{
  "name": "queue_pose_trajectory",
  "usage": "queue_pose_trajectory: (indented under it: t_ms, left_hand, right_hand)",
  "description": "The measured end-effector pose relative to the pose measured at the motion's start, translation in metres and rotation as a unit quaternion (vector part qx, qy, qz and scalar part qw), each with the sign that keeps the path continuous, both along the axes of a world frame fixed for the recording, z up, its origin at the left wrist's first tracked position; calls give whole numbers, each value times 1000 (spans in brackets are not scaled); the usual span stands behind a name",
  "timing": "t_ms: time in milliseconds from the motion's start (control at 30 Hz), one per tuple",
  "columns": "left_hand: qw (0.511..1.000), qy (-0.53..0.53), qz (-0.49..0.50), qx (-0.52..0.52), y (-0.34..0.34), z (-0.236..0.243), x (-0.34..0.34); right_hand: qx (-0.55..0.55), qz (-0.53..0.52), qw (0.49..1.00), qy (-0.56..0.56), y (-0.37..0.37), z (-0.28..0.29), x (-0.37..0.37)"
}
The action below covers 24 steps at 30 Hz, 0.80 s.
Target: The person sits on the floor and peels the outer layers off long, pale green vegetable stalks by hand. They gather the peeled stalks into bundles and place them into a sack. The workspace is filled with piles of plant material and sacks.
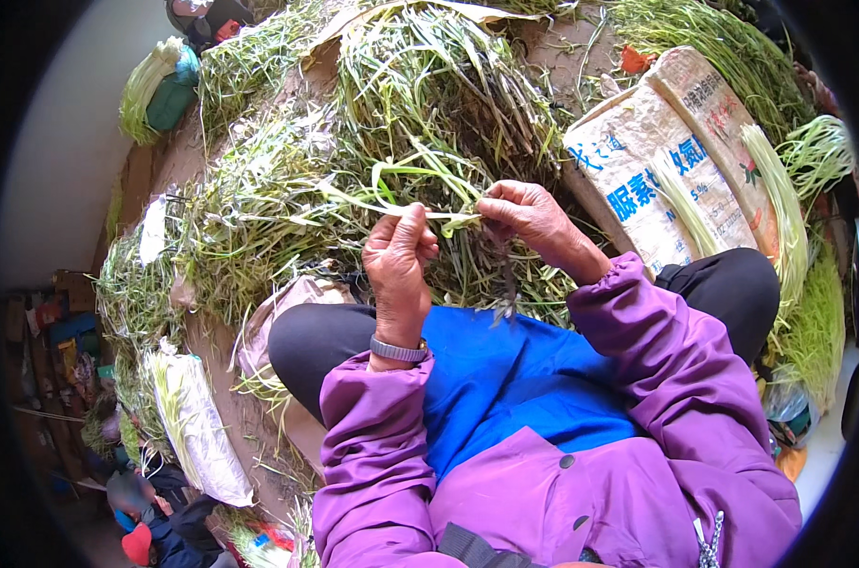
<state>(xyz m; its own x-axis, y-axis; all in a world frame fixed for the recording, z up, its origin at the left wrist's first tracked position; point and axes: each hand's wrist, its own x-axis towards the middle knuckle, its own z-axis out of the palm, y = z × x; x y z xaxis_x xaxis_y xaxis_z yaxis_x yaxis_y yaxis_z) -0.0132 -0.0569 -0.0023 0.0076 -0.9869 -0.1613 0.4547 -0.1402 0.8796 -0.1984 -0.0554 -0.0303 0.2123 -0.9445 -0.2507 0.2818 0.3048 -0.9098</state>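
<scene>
Both my hands are raised over my lap and hold one green stalk (439,170) with long flat leaves, perhaps a garlic shoot. My left hand (398,267), with a metal-banded watch at the wrist, pinches a pale leaf of it between thumb and fingers. To its right, my right hand (538,225) is closed on the root end, thumb against forefinger. Thin dark strands hang below that hand. Just beyond my hands lies a big heap of similar untrimmed green stalks (287,189). A blue apron (524,374) covers my lap.
At my right, a printed woven sack (628,170) carries pale, cleaned stalks (687,208). More bundles (822,156) lie along the right edge. A white sack (207,435) with stalks on it is at the left. Another person (164,521) is at the lower left, near cluttered shelves (60,350).
</scene>
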Motion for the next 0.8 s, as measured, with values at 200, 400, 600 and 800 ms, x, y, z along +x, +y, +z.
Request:
queue_pose_trajectory:
  t_ms: [200,400,600,800]
  left_hand:
    - [994,2,98,-43,-13,5,18]
    - [987,1,143,-77,-24,20,56]
    - [975,143,121,-122,-28,41,110]
    - [997,35,19,-72,-19,42,84]
  right_hand:
    - [11,-49,997,64,-14,-47,-19]
    - [4,-40,854,519,-7,-147,-87]
    - [89,-8,732,676,34,-206,-160]
    - [-76,146,842,514,-15,-89,-61]
